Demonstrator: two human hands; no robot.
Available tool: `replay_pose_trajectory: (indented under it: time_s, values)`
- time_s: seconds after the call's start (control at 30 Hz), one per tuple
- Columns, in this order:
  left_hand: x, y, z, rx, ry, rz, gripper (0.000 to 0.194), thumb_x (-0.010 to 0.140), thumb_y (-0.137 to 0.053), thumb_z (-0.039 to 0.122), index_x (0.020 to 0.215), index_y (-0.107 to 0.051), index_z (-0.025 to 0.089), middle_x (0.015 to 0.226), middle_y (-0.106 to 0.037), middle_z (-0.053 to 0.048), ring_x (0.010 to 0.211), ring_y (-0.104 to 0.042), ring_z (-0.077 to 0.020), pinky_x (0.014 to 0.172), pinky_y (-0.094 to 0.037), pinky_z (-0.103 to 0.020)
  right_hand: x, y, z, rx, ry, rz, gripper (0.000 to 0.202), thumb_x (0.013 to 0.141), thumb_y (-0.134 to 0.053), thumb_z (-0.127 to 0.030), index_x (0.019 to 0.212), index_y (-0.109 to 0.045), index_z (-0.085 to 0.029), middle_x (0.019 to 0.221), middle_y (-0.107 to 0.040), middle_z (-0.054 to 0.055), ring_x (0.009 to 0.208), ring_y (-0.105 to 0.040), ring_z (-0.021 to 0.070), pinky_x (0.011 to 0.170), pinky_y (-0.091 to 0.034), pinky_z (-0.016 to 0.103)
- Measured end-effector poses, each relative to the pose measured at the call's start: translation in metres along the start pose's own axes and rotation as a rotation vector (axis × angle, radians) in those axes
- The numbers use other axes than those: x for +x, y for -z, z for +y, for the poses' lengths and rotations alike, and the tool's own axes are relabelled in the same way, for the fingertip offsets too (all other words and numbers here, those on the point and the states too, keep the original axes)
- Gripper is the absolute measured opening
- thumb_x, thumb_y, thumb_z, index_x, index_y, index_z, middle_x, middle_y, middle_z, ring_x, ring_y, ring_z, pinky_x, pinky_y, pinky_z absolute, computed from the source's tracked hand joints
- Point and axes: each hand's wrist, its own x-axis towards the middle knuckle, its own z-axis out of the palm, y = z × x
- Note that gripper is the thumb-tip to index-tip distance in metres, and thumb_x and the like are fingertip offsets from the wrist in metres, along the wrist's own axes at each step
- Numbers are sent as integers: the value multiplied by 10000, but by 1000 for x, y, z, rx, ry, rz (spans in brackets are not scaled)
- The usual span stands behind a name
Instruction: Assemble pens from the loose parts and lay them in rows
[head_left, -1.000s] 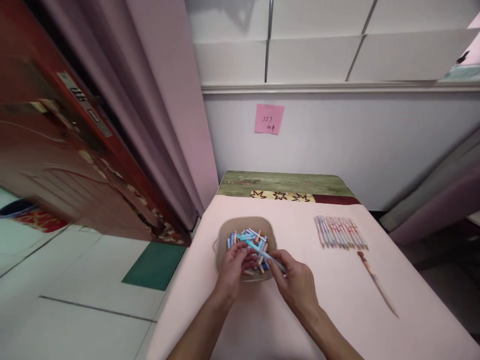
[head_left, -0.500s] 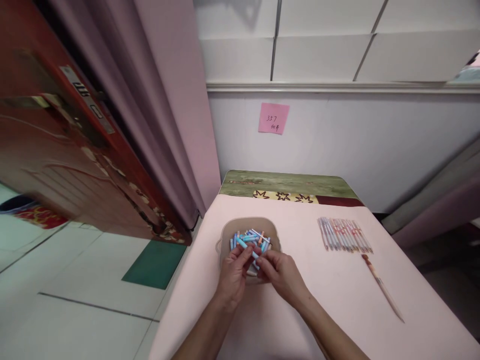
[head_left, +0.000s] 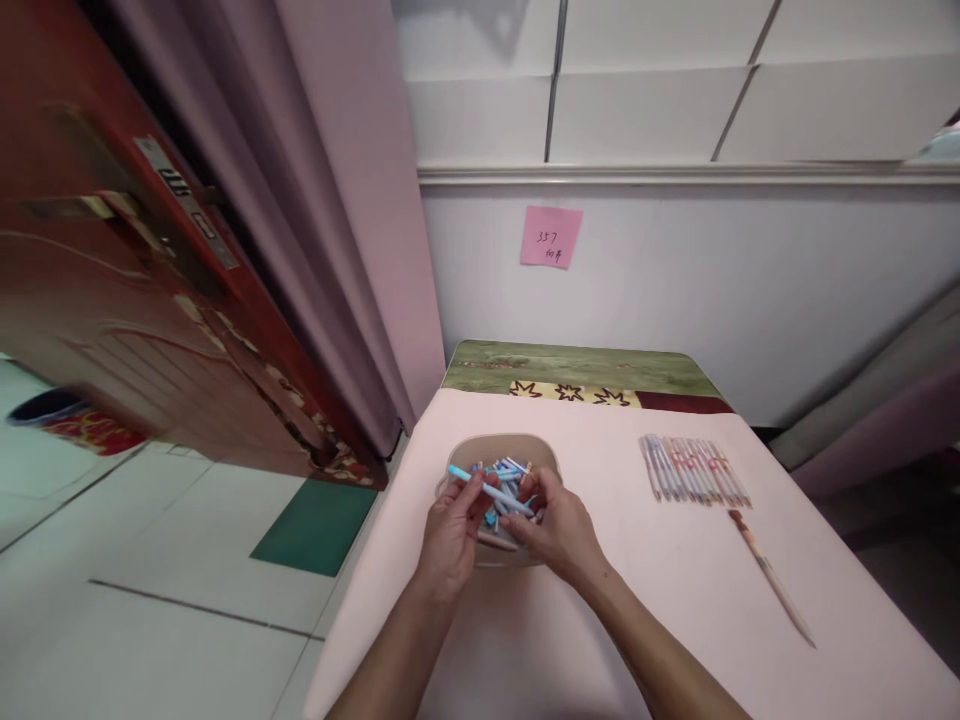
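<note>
A pen with a bright blue end (head_left: pixel 491 490) lies slantwise over the container, gripped between the thumb and fingers of my left hand (head_left: pixel 451 525). My right hand (head_left: pixel 559 525) is at the pen's right end, thumb and fingers apart on either side of it; whether they touch it I cannot tell. Beneath both hands sits a beige plastic container (head_left: pixel 495 443) holding a jumble of blue, white and orange-tipped pens (head_left: pixel 513 470). My hands cover part of the pile.
To the right, several pale pens (head_left: pixel 694 470) lie side by side in a row. A brown-topped pen (head_left: pixel 771 577) rests slantwise below them. A pink cloth (head_left: pixel 622 620) covers most of the table. A pink note (head_left: pixel 551 237) is on the wall; a red-brown door (head_left: pixel 187 300) stands left.
My left hand has shifted slightly left with the pen, which now lies flatter and shows more of its length. My right hand's fingers have spread from their pinch. The view has shifted slightly.
</note>
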Motion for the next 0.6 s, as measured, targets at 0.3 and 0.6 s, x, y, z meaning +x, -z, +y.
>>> replay_pose_trajectory:
  time_s: [0.3,0.6]
  values:
    - [2,-6,-4,-1,-15,30,111,740,-700,145,844,-668,121,804,-723,-75,765,-690,-162,702,-561,-247,-7,4,7,-3,22,49,170,792,-589,-373,722,-612,-219,586,-630,-30,528,-548,128,512,-360,203]
    - [7,0,-2,-62,78,79,56,819,-604,117,870,-626,111,820,-732,-129,785,-706,-209,736,-578,-343,-15,33,19,-258,-13,144,177,788,-599,-418,745,-660,-258,650,-671,-14,569,-590,152,512,-326,221]
